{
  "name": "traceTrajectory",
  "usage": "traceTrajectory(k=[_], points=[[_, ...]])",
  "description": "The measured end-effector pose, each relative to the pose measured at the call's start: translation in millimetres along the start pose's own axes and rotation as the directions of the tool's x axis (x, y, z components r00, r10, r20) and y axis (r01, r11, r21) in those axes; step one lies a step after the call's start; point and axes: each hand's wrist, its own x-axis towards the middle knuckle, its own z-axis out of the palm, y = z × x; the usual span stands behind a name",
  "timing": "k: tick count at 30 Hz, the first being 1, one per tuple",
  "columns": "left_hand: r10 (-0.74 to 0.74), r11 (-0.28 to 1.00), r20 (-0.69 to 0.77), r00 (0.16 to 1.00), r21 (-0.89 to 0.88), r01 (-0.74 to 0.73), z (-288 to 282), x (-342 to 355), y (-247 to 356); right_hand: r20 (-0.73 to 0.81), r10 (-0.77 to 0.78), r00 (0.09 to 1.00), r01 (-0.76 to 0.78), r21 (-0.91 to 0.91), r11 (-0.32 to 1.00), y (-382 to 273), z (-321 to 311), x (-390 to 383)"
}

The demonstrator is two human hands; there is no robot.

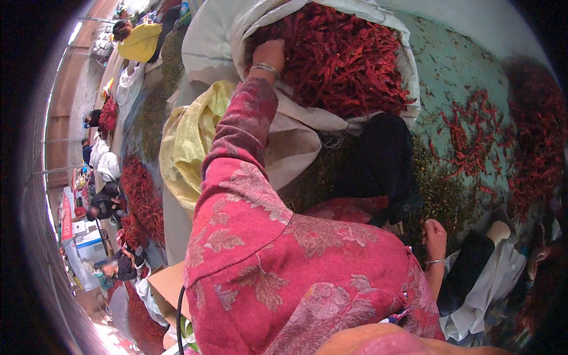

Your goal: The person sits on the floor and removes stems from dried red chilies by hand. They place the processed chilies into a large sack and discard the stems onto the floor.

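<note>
My left arm, in a red floral sleeve, stretches up to a large white woven sack (204,50) full of dried red chillies (337,59). At the sack's left inner rim is my left hand (269,54), a bangle on its wrist. Its fingers curl in against the chillies and the rim; what they hold, if anything, is hidden. Lower right, my right hand (435,234) is held with fingers curled, above greenish-brown stems and scraps (441,189). I cannot make out anything in it. A dark-clothed knee (378,160) rises between the sack and this hand.
Loose chillies (473,136) lie scattered on the green floor (438,65), beside a darker heap (535,136) at far right. A yellow woven sack (192,136) slumps left of my arm. Further left are chilli piles (142,195), a cardboard box (168,287) and several people.
</note>
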Motion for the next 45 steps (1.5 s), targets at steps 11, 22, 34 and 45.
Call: traceTrajectory(k=[11,22,34,45], points=[[-0.006,0.980,-0.226,0.974,-0.195,-0.039,-50.2,-16.0,-8.5,0.014,-0.040,0.999,0.040,-0.027,0.999,4.4,5.0,-4.1],[-0.175,0.143,0.219,0.960,-0.959,0.245,-68.7,-13.3,-29.7,0.027,-0.047,0.999,0.047,0.006,0.999,2.6,8.3,-11.1],[0.103,-0.126,0.363,0.926,-0.919,0.374,-91.6,-100.8,-27.1,0.016,-0.060,0.998,0.060,0.010,0.998,23.9,4.2,3.5],[-0.091,0.763,0.399,0.913,-0.561,0.321,-111.4,-192.3,-72.5,0.105,-0.060,0.993,0.065,-0.042,0.997,-6.2,8.0,9.0]])
